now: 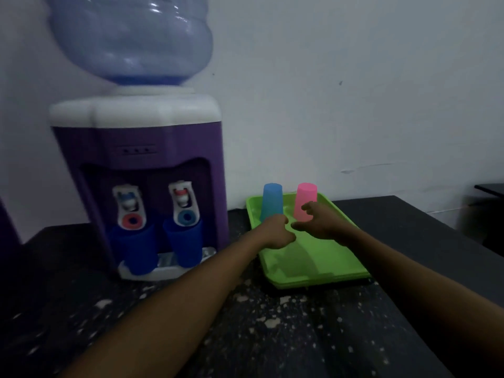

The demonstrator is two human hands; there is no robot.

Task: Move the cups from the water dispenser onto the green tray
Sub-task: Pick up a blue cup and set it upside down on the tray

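Note:
Two dark blue cups stand upright on the drip tray of the purple water dispenser (141, 159), one (136, 249) under the left tap and one (185, 244) under the right tap. On the far end of the green tray (321, 266) a light blue cup (272, 201) and a pink cup (306, 199) stand upside down. My left hand (276, 231) hovers just in front of the light blue cup, fingers curled, holding nothing. My right hand (317, 221) is in front of the pink cup with its fingers spread, close to it but not gripping it.
The dispenser carries a large blue water bottle (131, 36) and stands at the back left of a dark speckled counter (245, 323). A pale wall rises behind. Another dark surface (491, 188) shows at the far right edge.

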